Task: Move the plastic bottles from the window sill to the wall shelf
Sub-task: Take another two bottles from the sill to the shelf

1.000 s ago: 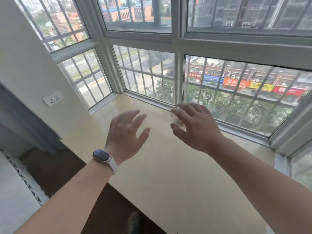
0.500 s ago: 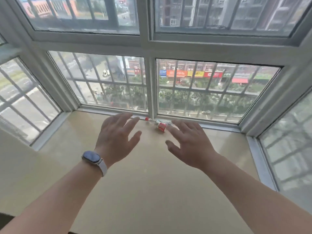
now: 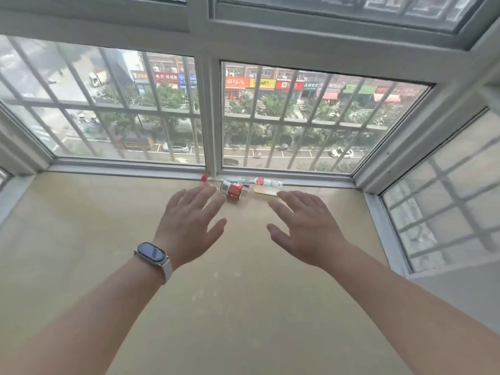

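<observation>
Several clear plastic bottles lie on their sides at the far edge of the beige window sill (image 3: 94, 239), against the window frame. One bottle (image 3: 233, 188) has a red and white label; its red cap end (image 3: 204, 178) shows left of my left hand's fingertips. Behind it lies a bottle (image 3: 266, 182) with a red and green label. A yellowish bottle (image 3: 265, 190) rests just in front of that one. My left hand (image 3: 189, 226), with a watch on the wrist, hovers open just short of the bottles. My right hand (image 3: 303, 226) hovers open beside it, empty.
Barred windows (image 3: 297, 117) close the sill on the far side, with angled panes at left and right. A white frame post (image 3: 212, 117) stands right behind the bottles. The wall shelf is out of view.
The view has swung right and tilted down toward the sill's far edge. Both hands have reached farther forward, and the bottles now show fully between and beyond the fingertips.
</observation>
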The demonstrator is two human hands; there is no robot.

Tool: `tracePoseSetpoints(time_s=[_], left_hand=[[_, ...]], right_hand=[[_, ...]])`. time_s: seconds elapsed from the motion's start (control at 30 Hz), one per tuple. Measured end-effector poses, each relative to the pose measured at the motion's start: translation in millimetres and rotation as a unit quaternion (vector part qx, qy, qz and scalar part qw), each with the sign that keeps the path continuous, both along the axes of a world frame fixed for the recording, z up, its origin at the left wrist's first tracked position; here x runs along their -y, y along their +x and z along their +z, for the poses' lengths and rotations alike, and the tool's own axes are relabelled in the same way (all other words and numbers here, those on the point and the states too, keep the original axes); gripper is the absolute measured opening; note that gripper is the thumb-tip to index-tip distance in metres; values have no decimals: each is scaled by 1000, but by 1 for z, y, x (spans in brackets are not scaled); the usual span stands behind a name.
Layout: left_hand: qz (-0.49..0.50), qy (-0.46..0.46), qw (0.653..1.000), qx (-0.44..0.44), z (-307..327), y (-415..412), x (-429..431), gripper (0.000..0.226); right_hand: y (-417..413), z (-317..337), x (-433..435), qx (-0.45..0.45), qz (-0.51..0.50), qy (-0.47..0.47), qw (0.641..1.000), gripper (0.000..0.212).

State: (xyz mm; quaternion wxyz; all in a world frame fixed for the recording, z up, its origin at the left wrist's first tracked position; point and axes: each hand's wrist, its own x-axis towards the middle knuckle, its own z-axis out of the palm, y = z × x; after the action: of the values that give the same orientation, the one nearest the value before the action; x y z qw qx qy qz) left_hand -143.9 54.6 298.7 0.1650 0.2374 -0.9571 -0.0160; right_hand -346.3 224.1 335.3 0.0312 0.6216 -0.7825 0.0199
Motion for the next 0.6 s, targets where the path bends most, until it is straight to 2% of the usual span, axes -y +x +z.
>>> tracePoseSetpoints(time_s=[0.33, 0.5, 0.6], left_hand=[[8, 68, 989, 131, -67, -84, 46, 55], [-17, 58, 983, 173, -129, -131, 73, 45], [3, 66, 982, 179, -171, -157, 94, 46]], right_hand=[[-80, -74, 59, 43, -11, 65, 997, 57], [-129, -136, 94, 56, -23, 95, 994, 63], [-155, -179, 110, 57, -27, 95, 993, 57]])
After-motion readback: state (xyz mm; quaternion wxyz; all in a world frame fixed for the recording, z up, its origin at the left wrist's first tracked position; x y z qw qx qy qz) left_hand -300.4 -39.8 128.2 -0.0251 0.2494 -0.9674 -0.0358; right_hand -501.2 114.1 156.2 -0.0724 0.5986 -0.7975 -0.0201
